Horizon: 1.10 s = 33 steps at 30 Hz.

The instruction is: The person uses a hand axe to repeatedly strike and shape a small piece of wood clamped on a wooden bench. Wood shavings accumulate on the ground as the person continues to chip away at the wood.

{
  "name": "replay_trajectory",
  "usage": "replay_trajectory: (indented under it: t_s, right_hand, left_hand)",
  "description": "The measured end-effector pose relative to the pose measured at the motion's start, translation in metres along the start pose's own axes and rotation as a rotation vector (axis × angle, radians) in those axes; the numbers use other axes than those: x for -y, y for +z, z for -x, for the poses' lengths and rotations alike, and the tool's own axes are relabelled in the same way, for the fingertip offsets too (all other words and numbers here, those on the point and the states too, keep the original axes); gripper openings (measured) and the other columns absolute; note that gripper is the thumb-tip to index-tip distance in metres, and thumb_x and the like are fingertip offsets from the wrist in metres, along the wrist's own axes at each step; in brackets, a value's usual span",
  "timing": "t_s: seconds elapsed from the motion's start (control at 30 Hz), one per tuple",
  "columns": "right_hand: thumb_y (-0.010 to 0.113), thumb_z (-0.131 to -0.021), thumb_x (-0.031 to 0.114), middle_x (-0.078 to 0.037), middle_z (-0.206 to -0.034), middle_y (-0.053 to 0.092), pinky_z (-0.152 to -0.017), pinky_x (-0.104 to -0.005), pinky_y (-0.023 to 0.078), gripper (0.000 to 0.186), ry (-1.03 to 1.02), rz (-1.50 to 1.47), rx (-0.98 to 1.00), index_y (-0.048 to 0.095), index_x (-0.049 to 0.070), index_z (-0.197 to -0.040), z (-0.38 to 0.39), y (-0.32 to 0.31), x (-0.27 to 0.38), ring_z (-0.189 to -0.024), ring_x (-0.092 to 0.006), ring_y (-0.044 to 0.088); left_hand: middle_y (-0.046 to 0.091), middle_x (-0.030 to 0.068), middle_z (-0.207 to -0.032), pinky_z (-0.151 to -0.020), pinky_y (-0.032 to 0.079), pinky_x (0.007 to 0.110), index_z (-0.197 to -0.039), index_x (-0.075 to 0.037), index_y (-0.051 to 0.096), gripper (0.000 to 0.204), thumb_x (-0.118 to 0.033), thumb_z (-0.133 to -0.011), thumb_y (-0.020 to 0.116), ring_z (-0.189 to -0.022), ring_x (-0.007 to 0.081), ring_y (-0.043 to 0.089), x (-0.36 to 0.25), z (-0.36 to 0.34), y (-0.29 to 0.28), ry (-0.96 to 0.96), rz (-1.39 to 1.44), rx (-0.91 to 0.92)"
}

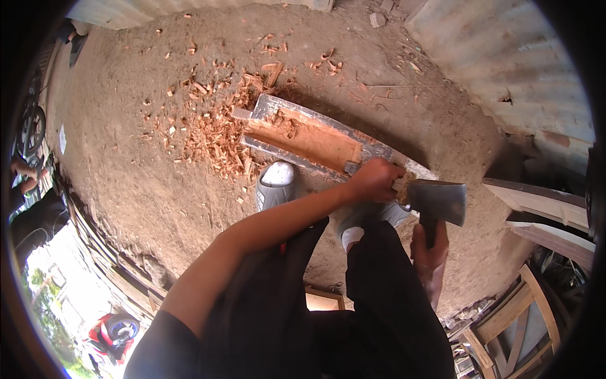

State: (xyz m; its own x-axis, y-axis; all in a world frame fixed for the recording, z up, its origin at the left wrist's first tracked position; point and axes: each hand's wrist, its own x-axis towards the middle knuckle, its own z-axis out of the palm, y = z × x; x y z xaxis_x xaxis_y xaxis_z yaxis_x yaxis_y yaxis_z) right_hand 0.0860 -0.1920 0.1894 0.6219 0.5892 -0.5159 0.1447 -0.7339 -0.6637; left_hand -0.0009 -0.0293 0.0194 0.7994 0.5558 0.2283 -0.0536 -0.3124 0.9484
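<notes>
A long wooden block lies slantwise on the dirt floor in front of my feet. Its outside is worn grey and white, and a hollow of fresh orange-brown wood is cut into it. My left hand is closed around what looks like a chisel, whose dark metal end rests at the right end of the hollow. Part of the tool is hidden by my fingers. In my right hand is a hatchet gripped by its handle, its head raised just right of my left hand, blunt side toward it.
Wood chips cover the ground around the block's left end. My sandalled feet stand along its near side. Corrugated metal sheeting rises at the upper right, with boards and a wooden frame below. A red motorcycle and another person's arm are at left.
</notes>
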Motion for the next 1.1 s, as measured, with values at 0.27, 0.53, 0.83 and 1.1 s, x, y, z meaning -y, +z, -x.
replay_trajectory:
  t_s: [0.27, 0.53, 0.83, 1.1]
  right_hand:
    - [0.057, -0.105, 0.018, 0.001, -0.072, 0.048, -0.044, -0.0241, 0.031, 0.036, -0.009, -0.034, -0.038, 0.05, 0.0, -0.135, -0.005, 0.01, -0.005, -0.051, -0.0054, 0.04]
    - [0.059, -0.105, 0.02, 0.002, -0.072, 0.048, -0.043, -0.0242, 0.033, 0.036, 0.057, -0.073, -0.034, 0.05, 0.0, -0.133, -0.002, 0.011, -0.022, -0.051, -0.0055, 0.043]
    - [0.06, -0.104, 0.02, -0.006, -0.075, 0.06, -0.049, -0.0293, 0.042, 0.043, 0.067, 0.011, 0.011, 0.048, -0.004, -0.137, 0.0, 0.004, -0.007, -0.057, -0.0107, 0.053]
    - [0.059, -0.104, 0.023, -0.005, -0.075, 0.058, -0.047, -0.028, 0.041, 0.043, 0.147, -0.098, -0.034, 0.049, -0.003, -0.137, 0.003, 0.009, -0.02, -0.055, -0.0095, 0.051]
  left_hand:
    - [0.066, 0.0198, -0.071, -0.066, 0.054, 0.051, -0.076, -0.005, 0.065, 0.022, -0.015, -0.06, 0.076, -0.072, 0.0434, 0.067, -0.002, -0.002, -0.001, -0.076, -0.028, 0.039]
    - [0.066, 0.0184, -0.07, -0.065, 0.054, 0.049, -0.079, -0.006, 0.067, 0.021, -0.016, -0.063, 0.077, -0.071, 0.0418, 0.067, 0.005, 0.001, 0.002, -0.034, -0.072, 0.04]
    - [0.066, 0.0182, -0.07, -0.064, 0.054, 0.048, -0.077, -0.007, 0.065, 0.02, -0.018, -0.066, 0.077, -0.07, 0.0409, 0.067, 0.001, 0.001, 0.0, -0.032, -0.057, 0.047]
    - [0.065, 0.0196, -0.069, -0.064, 0.054, 0.05, -0.075, -0.006, 0.064, 0.02, -0.017, -0.063, 0.076, -0.069, 0.0425, 0.066, 0.007, 0.001, 0.005, 0.003, -0.112, 0.11]
